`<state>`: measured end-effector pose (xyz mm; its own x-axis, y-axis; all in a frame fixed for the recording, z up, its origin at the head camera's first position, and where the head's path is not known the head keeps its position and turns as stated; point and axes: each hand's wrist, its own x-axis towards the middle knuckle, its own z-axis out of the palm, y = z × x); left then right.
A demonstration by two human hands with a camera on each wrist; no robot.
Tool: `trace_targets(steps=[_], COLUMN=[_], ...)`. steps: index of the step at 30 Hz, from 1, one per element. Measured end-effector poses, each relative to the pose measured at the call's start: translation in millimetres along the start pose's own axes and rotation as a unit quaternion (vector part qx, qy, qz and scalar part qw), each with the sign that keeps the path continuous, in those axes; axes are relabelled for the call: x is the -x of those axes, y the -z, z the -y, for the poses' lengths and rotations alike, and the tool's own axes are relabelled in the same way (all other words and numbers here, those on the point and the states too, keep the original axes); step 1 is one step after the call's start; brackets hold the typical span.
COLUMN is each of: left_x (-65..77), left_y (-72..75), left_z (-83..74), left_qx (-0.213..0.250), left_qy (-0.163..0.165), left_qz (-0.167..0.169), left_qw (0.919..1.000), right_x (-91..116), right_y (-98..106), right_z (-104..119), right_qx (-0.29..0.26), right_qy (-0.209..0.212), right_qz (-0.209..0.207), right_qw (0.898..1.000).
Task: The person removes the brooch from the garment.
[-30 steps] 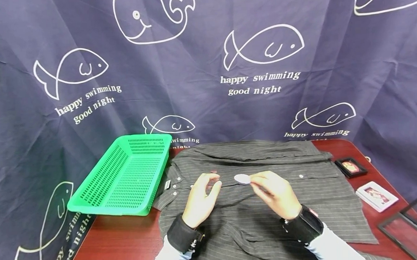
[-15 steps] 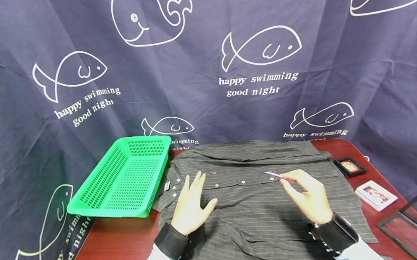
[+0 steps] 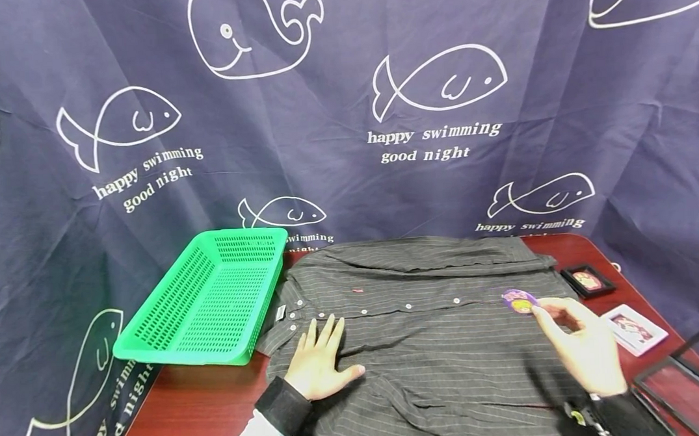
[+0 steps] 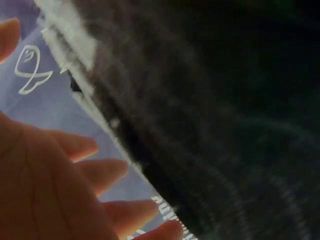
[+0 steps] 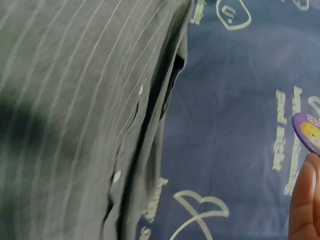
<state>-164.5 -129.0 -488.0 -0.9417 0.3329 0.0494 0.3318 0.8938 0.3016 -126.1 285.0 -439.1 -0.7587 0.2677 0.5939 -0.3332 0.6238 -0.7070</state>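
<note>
A dark grey pinstriped shirt (image 3: 449, 357) with white buttons lies spread over the table. My left hand (image 3: 317, 366), its fingers straight and spread, is over the shirt's collar end; whether it touches the cloth I cannot tell. My right hand (image 3: 586, 347) pinches a round purple badge (image 3: 520, 301) by its edge, above the shirt's right part. A yellow cartoon picture shows on the badge's face. In the right wrist view the same badge (image 5: 309, 132) sits at the fingertips (image 5: 302, 200), partly cut off by the frame.
On the left stands a green plastic basket (image 3: 246, 349). Along the right edge of the red-brown table (image 3: 199, 400) are a small black frame (image 3: 589, 289), a white frame with a picture (image 3: 647, 338) and a dark clear-windowed frame (image 3: 664, 383). A patterned curtain (image 3: 322, 128) hangs behind.
My right hand has moved right with the badge, turning its picture side into view. My left hand has drawn back slightly and its fingers have straightened and spread.
</note>
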Motion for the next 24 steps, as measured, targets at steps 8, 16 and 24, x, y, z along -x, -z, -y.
trace_targets(steps=[8,16,24], left_x=[1.8,2.7,3.8], left_y=[4.1,3.4,2.5], left_z=[-3.8,-5.4,-7.7], left_qx=[-0.011,-0.049,-0.056], left_qy=[0.004,0.001,0.003], left_qz=[0.093,0.116,0.118], left_qw=[0.9956,0.9920,0.9915], right_x=[8,19,28], right_y=[40,77,103], right_z=[-21,-47,-84], right_qx=[0.060,0.109,-0.157], right_qy=[-0.051,-0.155,-0.198], right_qz=[-0.005,0.007,-0.040], right_qw=[0.997,0.982,0.967])
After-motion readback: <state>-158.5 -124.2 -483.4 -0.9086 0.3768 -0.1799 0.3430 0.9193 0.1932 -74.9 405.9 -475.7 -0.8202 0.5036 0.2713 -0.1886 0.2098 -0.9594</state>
